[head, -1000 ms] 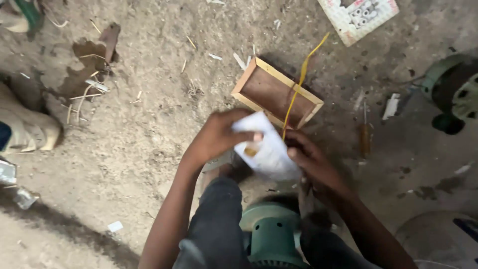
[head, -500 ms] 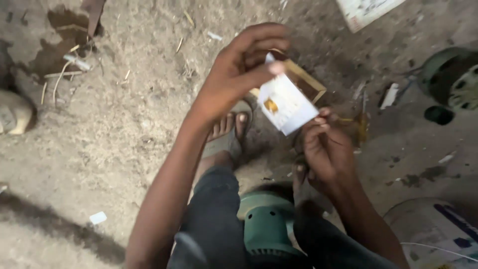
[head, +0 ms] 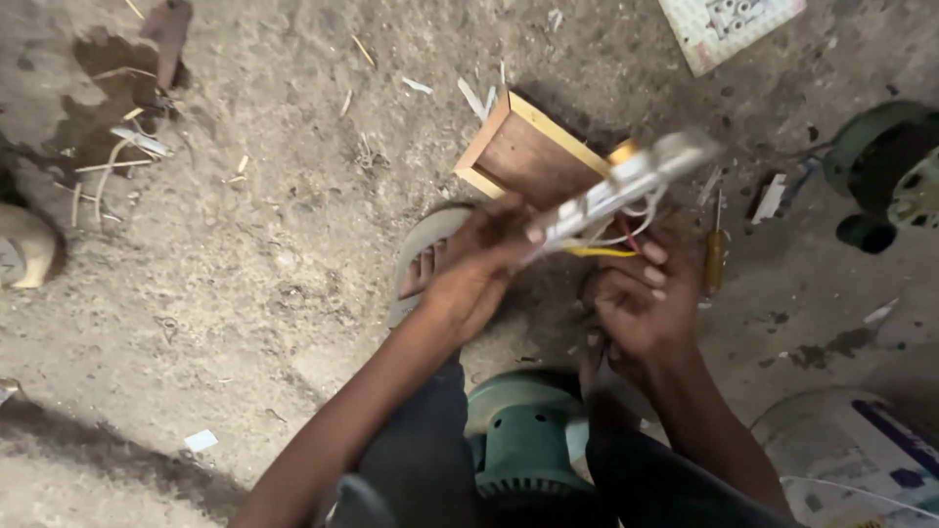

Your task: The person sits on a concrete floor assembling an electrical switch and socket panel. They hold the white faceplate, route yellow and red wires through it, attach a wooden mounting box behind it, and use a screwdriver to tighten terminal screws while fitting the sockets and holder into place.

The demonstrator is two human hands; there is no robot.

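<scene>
Hands sit near the middle of my frame, and the white switch plate [head: 626,186] between them reads differently from half a second ago: then it faced me as a flat white rectangle, and now I see it edge-on, a blurred pale bar slanting from centre up toward the upper right. My left hand [head: 469,269] has its fingers curled shut around the lower end of that plate, thumb nail showing on the pale edge. Earlier this hand was raised higher, gripping from above; it now lies lower and further left. My right hand [head: 641,308] is below and right of the plate, fingers bent loosely inward toward the yellow, white and red wires [head: 616,240] hanging from the plate's underside; whether they actually pinch a wire I cannot tell through the blur. Behind the plate, in the upper centre, the open wooden box [head: 528,152] lies on the dirt floor [head: 274,254], showing more of itself than before. A sandalled foot [head: 425,259] lies just left of my left hand. A screwdriver [head: 716,256] rests on the ground right of my right hand, and a green fan motor [head: 518,440] sits between my knees at bottom centre.
</scene>
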